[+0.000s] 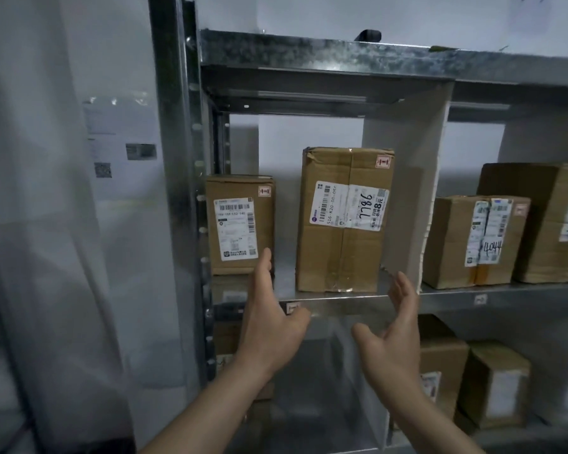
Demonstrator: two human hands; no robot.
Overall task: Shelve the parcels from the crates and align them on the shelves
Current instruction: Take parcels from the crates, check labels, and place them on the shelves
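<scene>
Tall parcel: a brown box (343,221) stands upright on the middle shelf (456,294), its label with the handwritten 7786 facing out, probably so the number reads from the aisle; its front lies near the shelf edge, and it sits a little turned against that edge, so it looks placed but maybe not yet squared

Hands: the left hand (269,326) and the right hand (395,335) hover below and in front of the tall parcel, one to each side, palms facing inward; fingers are straight and loosely apart, holding nothing, touching neither box; the pose suits a two-sided nudge to straighten it

Small parcel: a shorter box (240,224) stands at the left end of the same shelf against the steel post (177,191), label forward; a gap separates it from the tall parcel, so closing that gap may be the next alignment

Divider: a white upright panel (417,191) stands just right of the tall parcel, splitting the shelf into bays

Neighbours: beyond the panel a box marked 4044 (476,240) and a larger box (545,221) behind it

Lower shelf: more boxes (494,385), dim and partly hidden

Crates: none in view

Risk: pushing one side harder could twist the tall parcel further
</scene>
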